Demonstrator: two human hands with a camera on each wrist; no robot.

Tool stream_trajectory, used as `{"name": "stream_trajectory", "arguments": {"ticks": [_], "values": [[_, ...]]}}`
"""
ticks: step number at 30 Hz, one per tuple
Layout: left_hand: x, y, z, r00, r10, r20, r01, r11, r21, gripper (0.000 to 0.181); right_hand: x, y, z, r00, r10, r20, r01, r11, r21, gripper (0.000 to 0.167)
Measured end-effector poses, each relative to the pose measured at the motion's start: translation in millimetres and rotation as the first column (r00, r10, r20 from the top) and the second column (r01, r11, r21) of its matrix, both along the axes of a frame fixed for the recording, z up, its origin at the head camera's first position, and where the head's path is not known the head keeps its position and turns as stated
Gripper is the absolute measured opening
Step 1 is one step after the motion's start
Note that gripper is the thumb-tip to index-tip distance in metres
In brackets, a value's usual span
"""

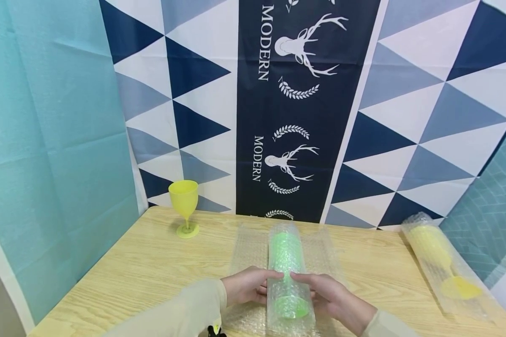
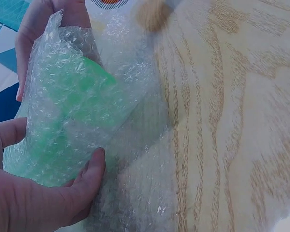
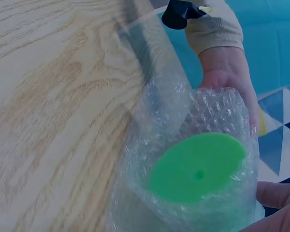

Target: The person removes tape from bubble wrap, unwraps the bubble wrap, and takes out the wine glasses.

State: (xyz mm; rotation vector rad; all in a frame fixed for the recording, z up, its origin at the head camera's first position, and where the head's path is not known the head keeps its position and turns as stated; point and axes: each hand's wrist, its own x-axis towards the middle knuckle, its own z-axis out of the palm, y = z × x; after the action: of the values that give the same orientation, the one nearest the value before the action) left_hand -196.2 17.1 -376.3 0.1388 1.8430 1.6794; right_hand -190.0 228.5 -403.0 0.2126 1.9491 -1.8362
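Observation:
A green goblet [image 1: 290,306] lies wrapped in a roll of bubble wrap [image 1: 271,299], its round base towards the near side. My left hand [image 1: 249,285] grips the roll from the left, thumb on top and fingers beside it. From the right, my right hand [image 1: 335,297] holds it the same way, the thumb tips close together. The green base [image 3: 198,169] shows through the wrap's near end in the right wrist view. In the left wrist view, the left hand's fingers [image 2: 93,179] curl against the wrap. More wrap lies flat beneath the roll.
An unwrapped yellow goblet [image 1: 183,199] stands upright at the table's back left corner. At the right edge lies another yellow goblet [image 1: 461,288] in bubble wrap. Patterned cloth hangs behind the wooden table [image 1: 122,276], with teal cloth at the left.

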Motion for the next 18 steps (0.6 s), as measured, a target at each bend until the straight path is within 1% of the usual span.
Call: {"name": "stream_trajectory", "arguments": {"ticks": [2, 5, 7, 10, 13, 14, 15, 16, 18], "values": [[-0.5, 0.6, -0.4, 1.000, 0.003, 0.004, -0.003, 1.000, -0.004, 0.037, 10.2, -6.4, 20.4, 0.999, -0.037, -0.007, 0.037, 0.996, 0.076, 0.071], [-0.8, 1.9, -2.1, 1.000, 0.020, 0.010, -0.020, 1.000, -0.007, 0.036, 22.5, -14.7, 49.0, 0.997, -0.069, -0.036, 0.075, 0.979, 0.189, 0.073], [-1.0, 3.1, -3.2, 0.999, 0.037, 0.013, -0.036, 0.999, -0.013, 0.036, 25.9, -17.5, 62.6, 0.995, -0.075, -0.064, 0.088, 0.971, 0.223, 0.075], [-0.8, 5.3, -4.2, 0.998, 0.065, 0.017, -0.065, 0.998, -0.019, 0.038, 22.2, -16.9, 74.2, 0.992, -0.056, -0.116, 0.084, 0.964, 0.253, 0.075], [-0.5, 7.2, -4.0, 0.996, 0.088, 0.012, -0.088, 0.996, -0.021, 0.038, 11.8, -15.8, 82.3, 0.983, -0.013, -0.185, 0.071, 0.947, 0.314, 0.073], [-0.4, 7.6, -4.0, 0.995, 0.094, 0.011, -0.094, 0.995, -0.020, 0.038, 7.7, -15.8, 84.0, 0.977, 0.004, -0.213, 0.072, 0.934, 0.349, 0.073], [-0.1, 7.9, -4.1, 0.995, 0.098, 0.010, -0.098, 0.995, -0.019, 0.038, 3.8, -16.3, 85.8, 0.971, 0.022, -0.239, 0.077, 0.915, 0.396, 0.073], [0.2, 8.1, -4.3, 0.995, 0.101, 0.010, -0.101, 0.995, -0.018, 0.038, -0.8, -16.6, 86.4, 0.962, 0.045, -0.268, 0.083, 0.890, 0.447, 0.072], [1.1, 8.4, -4.6, 0.994, 0.106, 0.010, -0.106, 0.994, -0.016, 0.036, -7.0, -19.2, 89.6, 0.937, 0.103, -0.335, 0.102, 0.834, 0.542, 0.072]]}}
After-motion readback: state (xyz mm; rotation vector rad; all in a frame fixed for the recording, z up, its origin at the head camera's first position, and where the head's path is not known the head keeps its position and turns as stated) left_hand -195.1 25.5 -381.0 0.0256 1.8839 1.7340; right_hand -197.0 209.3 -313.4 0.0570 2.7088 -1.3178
